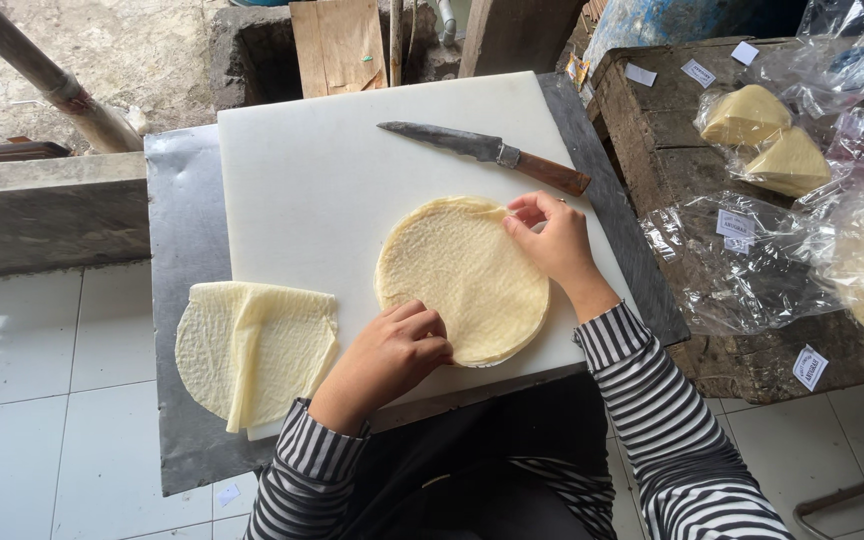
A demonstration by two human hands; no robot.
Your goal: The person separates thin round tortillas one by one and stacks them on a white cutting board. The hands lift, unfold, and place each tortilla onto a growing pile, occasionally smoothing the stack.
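The left hand [392,350] presses flat on the round wrapper stack [462,280]; the right hand [549,238] pinches its edge. Clear bags [762,125] hold folded wrappers.

A round stack of thin pale-yellow wrappers [462,278] lies flat on the white cutting board [302,190].

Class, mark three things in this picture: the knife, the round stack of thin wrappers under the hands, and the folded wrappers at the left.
knife [472,146], head view, on the blade.
round stack of wrappers [462,275], head view, on its bare middle.
folded wrappers [252,350], head view, on the folded-over flap.
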